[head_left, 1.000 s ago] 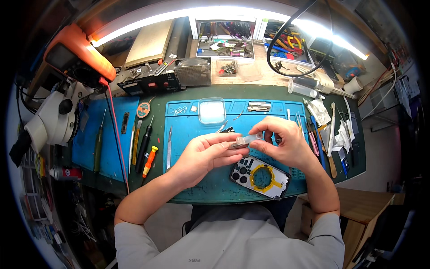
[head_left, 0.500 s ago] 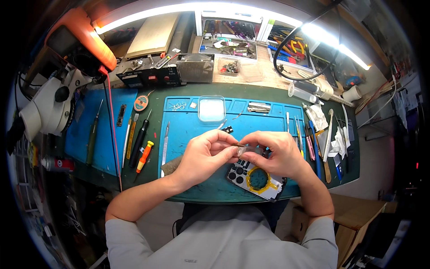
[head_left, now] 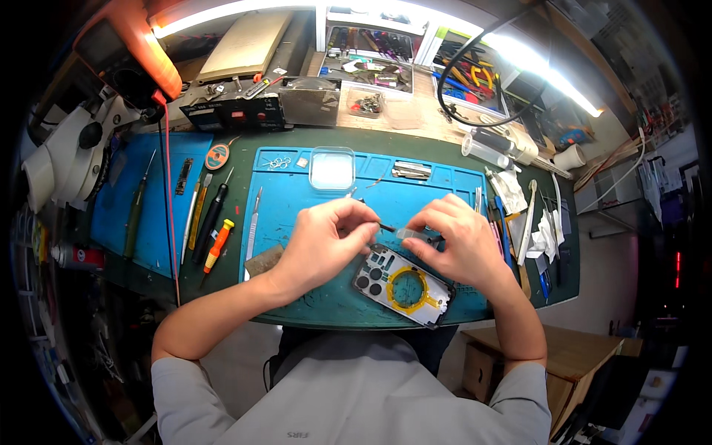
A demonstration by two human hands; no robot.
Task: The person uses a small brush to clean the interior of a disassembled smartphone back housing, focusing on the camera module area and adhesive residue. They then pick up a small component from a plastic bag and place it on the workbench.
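Over the blue work mat (head_left: 311, 215), my left hand (head_left: 330, 241) pinches a small, thin dark piece (head_left: 386, 228) between thumb and fingertips. Facing it, my right hand (head_left: 460, 241) has its thumb and fingers closed on a small translucent strip (head_left: 412, 235). The two pieces nearly meet; whether they touch I cannot tell. Below my hands lies a phone's inner frame (head_left: 434, 314), tilted on the mat, with round camera openings and a yellow ring (head_left: 393, 290) round a hole. Behind my hands sits a clear square lidless-looking box (head_left: 331, 169).
To the left lie a scalpel (head_left: 253, 226), an orange-yellow screwdriver (head_left: 218, 245), a black pen-like tool (head_left: 211, 222) and a solder spool (head_left: 217, 156). Tweezers, brushes and crumpled tissue (head_left: 545, 233) crowd the right. A grey block (head_left: 265, 262) rests by my left wrist. A black cable loop (head_left: 445, 81) hangs above.
My hands have drawn apart, and a gap now shows between their fingertips. The dark piece and the translucent strip are more visible. The whole view has shifted slightly; more of the phone frame shows.
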